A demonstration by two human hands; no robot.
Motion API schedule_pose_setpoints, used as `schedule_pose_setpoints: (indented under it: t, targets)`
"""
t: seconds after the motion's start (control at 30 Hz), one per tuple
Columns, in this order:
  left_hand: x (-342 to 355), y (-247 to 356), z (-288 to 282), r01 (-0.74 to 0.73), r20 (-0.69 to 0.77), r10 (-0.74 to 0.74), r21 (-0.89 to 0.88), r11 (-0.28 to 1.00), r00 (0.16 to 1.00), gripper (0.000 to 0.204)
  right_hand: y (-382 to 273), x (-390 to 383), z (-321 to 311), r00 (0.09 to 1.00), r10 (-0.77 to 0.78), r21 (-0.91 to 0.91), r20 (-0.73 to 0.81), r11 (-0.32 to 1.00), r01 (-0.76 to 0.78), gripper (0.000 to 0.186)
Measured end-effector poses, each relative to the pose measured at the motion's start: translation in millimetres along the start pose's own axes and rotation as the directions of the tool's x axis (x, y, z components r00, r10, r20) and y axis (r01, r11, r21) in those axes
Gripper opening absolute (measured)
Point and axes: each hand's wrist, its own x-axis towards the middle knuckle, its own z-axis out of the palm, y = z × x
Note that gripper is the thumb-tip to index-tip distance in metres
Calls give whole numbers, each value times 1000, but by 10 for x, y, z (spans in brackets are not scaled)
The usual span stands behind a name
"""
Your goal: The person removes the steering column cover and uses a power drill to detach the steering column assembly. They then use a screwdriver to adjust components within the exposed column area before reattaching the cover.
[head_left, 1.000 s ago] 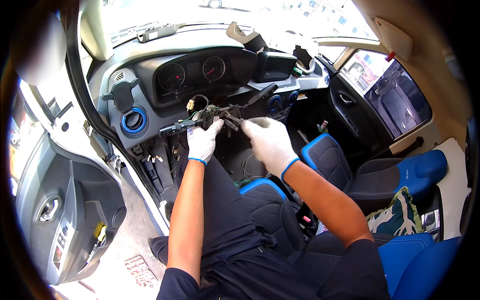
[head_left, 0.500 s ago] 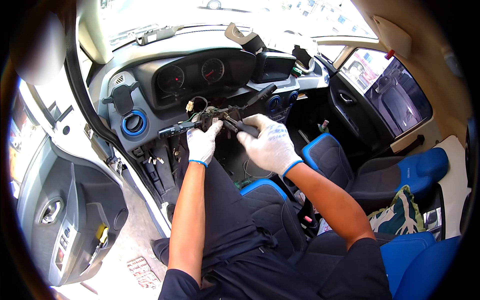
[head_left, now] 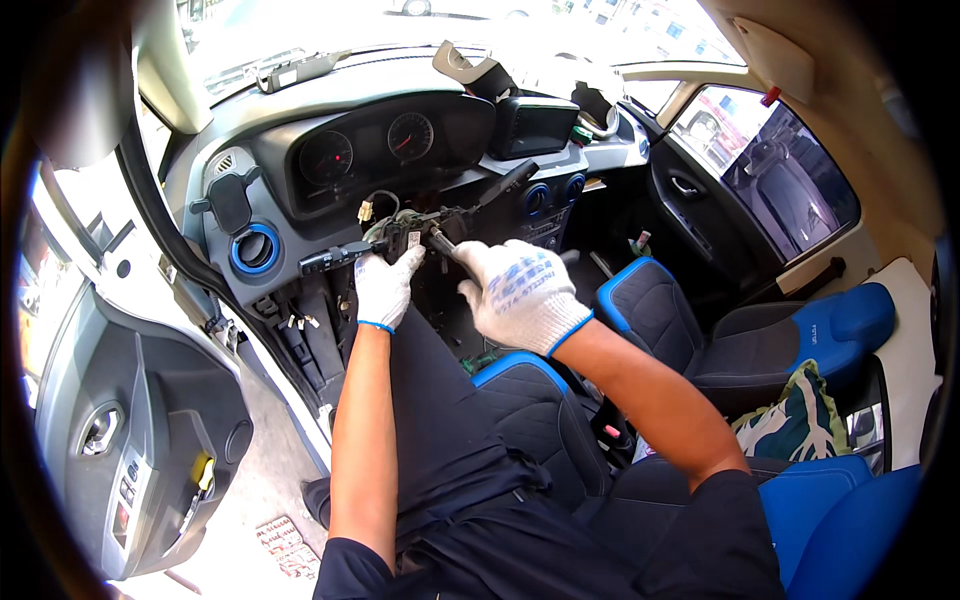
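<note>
My left hand (head_left: pixel 383 292), in a white glove with a blue cuff, grips the lower left of the exposed steering column switch assembly (head_left: pixel 394 228), beside its left stalk (head_left: pixel 330 260). My right hand (head_left: pixel 520 295), gloved alike, is wrapped around the dark handle of a screwdriver-like tool (head_left: pixel 443 242); its metal shaft points into the middle of the assembly, and the exact contact is too small to tell. The right stalk (head_left: pixel 505 185) angles up to the right. A pale connector (head_left: pixel 365 211) hangs on wires above my left hand. My fingers hide part of the tool.
An instrument cluster (head_left: pixel 365 150) and screen (head_left: pixel 532 125) sit on the dashboard, with removed-looking trim (head_left: pixel 470 70) on top. The open door (head_left: pixel 150 420) is at left. Seats (head_left: pixel 650 310) with blue edging and a patterned cushion (head_left: pixel 795 420) are at right; a tool tray (head_left: pixel 285 545) lies outside below.
My right hand has turned about the tool handle, the back of the glove now facing up, and sits slightly lower. My left hand stays on the assembly; the whole view has shifted slightly.
</note>
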Motion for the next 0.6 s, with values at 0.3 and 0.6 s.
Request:
schedule_pose_setpoints:
  t: [0.3, 0.6]
  targets:
    - [-200, -85, 156, 99, -43, -124, -376, 921, 991, 39, -69, 82, -217, 960, 250, 207, 128, 940, -272, 27]
    - [-218, -103, 387, 11, -96, -37, -266, 964, 995, 47, 71, 53, 116, 891, 451, 521, -48, 772, -363, 34]
